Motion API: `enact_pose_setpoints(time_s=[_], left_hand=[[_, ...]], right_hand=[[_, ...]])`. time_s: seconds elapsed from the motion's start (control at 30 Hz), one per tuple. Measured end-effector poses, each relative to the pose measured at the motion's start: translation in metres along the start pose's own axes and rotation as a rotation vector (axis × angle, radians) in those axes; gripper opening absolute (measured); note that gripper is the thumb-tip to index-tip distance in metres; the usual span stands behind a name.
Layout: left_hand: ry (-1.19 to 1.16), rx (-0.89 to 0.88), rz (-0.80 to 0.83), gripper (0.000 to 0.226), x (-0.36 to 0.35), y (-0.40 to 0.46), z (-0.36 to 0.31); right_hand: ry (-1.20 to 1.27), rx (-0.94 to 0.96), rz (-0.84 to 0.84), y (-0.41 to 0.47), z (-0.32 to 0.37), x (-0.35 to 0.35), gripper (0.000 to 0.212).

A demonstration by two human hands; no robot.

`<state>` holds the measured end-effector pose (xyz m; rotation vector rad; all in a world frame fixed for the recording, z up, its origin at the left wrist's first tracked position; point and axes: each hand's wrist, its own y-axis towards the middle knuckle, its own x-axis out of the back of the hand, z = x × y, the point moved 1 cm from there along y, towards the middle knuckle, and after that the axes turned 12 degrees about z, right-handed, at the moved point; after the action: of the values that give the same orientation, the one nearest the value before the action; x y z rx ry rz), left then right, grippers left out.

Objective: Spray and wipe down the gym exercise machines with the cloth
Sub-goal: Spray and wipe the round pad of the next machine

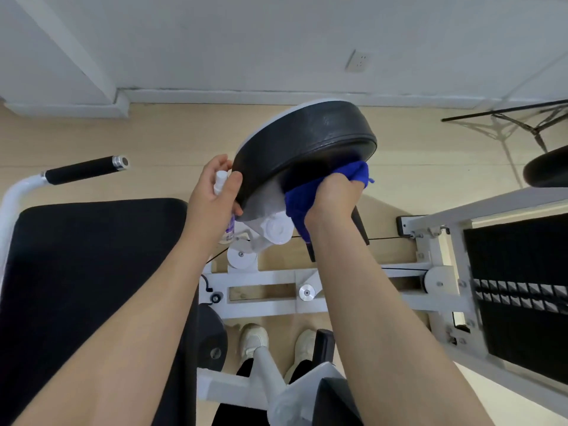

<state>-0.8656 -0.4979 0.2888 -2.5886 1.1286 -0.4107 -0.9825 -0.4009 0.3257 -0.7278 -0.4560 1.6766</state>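
A round black padded cushion [307, 142] of a white-framed exercise machine [270, 287] tilts up in the middle of the view. My right hand [333, 198] grips a blue cloth [356, 173] bunched against the cushion's lower right edge and underside. My left hand [212, 192] holds a small white spray bottle [222, 182] with a purple label, its thumb lying against the cushion's left rim. The lower part of the bottle is hidden behind my palm.
A black seat pad [86, 287] lies at the left with a black-gripped handle [83, 170] above it. The weight stack [516, 290] stands at the right. A tripod's legs [522, 124] spread at the upper right. My shoes [253, 339] stand between the frame bars.
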Motion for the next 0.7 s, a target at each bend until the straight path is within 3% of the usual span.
enact_pose_setpoints(time_s=[0.07,0.17,0.23,0.33,0.43,0.47,0.53,0.63,0.7], left_hand=[[0.009,-0.009,-0.017,0.036,-0.001,-0.003,0.001],[0.024,-0.019,-0.04,0.036,-0.003,-0.007,0.002],[0.033,-0.014,-0.047,0.037,-0.003,-0.007,0.003],[0.026,-0.007,-0.025,0.038,-0.003,-0.001,0.001],[0.01,0.006,0.012,0.038,-0.002,0.008,-0.003],[0.0,-0.001,0.022,0.037,-0.002,0.01,-0.003],[0.008,-0.013,0.032,0.037,-0.002,0.013,-0.004],[0.006,-0.016,0.027,0.037,-0.002,0.016,-0.004],[-0.011,-0.007,0.006,0.038,-0.001,0.016,-0.002]], right_hand=[[-0.112,0.114,0.079,-0.021,-0.003,-0.005,0.033],[-0.224,0.246,0.248,-0.052,-0.019,-0.01,0.031],[-0.333,0.265,0.272,-0.057,-0.03,-0.009,0.03],[-0.438,0.207,0.185,-0.047,-0.019,-0.006,0.032],[-0.124,0.102,-0.057,-0.016,0.016,0.01,0.023],[-0.034,0.133,-0.104,-0.006,0.027,0.016,0.023],[-0.077,0.271,-0.113,0.001,0.037,0.02,0.031],[-0.345,0.513,0.031,-0.024,0.014,0.008,0.032],[-0.512,0.617,0.188,-0.041,-0.012,0.002,0.019]])
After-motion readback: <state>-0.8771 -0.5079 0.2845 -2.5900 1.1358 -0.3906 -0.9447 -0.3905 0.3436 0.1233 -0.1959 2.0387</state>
